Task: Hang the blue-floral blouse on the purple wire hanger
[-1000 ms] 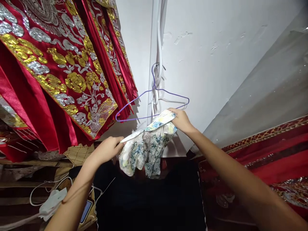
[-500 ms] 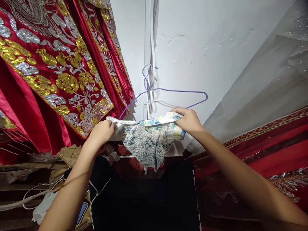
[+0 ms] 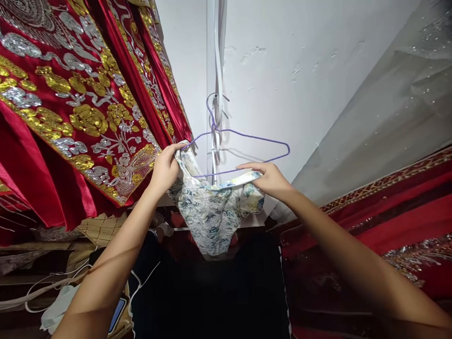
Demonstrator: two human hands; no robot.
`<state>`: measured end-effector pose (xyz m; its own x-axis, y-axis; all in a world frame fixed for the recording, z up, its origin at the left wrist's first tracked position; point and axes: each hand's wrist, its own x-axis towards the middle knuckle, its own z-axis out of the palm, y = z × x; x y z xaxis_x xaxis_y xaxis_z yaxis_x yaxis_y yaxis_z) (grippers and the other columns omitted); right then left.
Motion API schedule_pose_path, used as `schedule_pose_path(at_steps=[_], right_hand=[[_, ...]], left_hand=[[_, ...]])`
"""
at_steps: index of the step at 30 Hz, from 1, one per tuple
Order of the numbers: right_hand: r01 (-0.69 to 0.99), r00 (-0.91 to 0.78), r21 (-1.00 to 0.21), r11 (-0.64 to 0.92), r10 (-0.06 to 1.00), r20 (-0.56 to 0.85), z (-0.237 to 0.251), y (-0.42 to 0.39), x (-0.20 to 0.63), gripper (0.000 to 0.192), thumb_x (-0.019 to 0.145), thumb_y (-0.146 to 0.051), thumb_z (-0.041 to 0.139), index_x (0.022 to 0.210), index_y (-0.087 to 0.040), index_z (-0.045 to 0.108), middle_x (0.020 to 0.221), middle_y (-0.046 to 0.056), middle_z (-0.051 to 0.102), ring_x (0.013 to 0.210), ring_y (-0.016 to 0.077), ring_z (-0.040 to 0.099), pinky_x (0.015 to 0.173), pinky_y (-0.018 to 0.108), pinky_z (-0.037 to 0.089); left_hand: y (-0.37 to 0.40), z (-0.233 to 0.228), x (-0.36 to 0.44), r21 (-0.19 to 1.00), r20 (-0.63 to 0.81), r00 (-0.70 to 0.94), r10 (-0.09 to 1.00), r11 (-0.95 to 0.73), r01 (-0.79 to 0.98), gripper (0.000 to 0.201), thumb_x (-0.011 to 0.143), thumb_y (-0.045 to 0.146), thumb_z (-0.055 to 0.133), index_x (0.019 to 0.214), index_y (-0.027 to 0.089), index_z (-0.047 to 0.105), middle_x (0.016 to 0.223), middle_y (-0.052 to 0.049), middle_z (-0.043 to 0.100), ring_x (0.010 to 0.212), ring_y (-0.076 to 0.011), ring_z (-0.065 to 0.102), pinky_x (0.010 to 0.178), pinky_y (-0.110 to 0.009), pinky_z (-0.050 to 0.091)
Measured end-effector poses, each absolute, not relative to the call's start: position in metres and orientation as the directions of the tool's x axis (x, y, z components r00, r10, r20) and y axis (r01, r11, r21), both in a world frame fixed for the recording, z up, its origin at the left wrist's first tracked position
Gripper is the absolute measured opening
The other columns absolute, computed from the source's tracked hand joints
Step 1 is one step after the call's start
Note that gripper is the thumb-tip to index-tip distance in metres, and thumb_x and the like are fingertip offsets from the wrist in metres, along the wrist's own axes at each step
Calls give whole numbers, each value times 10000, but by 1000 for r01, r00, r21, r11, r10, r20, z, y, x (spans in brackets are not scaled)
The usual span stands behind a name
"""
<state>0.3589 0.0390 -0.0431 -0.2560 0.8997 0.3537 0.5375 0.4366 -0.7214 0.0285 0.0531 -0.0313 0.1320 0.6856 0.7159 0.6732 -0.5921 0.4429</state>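
A purple wire hanger [image 3: 259,137] hangs by its hook from a nail in the wall. In front of it I hold a white top [image 3: 210,214] with a blue and yellow print. My left hand [image 3: 164,170] pinches one shoulder strap, with the hanger's left end at or inside that strap. On the other side, my right hand [image 3: 271,180] grips the opposite strap below the hanger's right arm, which sticks out bare. The top's body drops down and tapers, its gathered fabric loose. Part of the hanger's bottom bar shows above the neckline.
Red garments [image 3: 95,117] with gold and silver embroidery hang at the left. White cables [image 3: 218,52] run down the wall [image 3: 282,56]. Sheer white fabric [image 3: 367,117] and red fabric [image 3: 399,207] are at the right. A phone [image 3: 117,314] lies at the lower left.
My left hand has risen and moved right, lifting its strap to the hanger's left end. The top hangs lower and more spread. My right hand keeps its grip, slightly lower in view.
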Motion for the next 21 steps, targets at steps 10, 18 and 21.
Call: schedule_pose_path(at_steps=[10,18,21], right_hand=[[616,-26,-739,273,945,327,0,72,428,343,692,-230,795,1010,-102,799,804,115,751,663,181,606,617,324,417],[-175,-275,-984,26,959,74,36,59,385,263,720,-375,789,784,-142,686,656,14,636,591,143,569,665,341,462],[-195,-359,-981,18,929,89,33,46,341,196,753,-311,763,794,-155,651,679,-13,592,582,121,517,616,282,449]], left_hand=[[56,-18,9,311,734,184,654,-565,765,460,854,44,419,1224,186,653,1158,-96,692,1084,-248,638,954,-360,478],[80,3,13,580,672,-54,739,-479,659,153,950,339,552,992,201,604,807,-18,623,712,-171,555,652,-263,389],[74,3,24,580,664,7,748,-520,627,366,1010,435,436,746,200,529,680,-1,506,651,-160,467,610,-272,332]])
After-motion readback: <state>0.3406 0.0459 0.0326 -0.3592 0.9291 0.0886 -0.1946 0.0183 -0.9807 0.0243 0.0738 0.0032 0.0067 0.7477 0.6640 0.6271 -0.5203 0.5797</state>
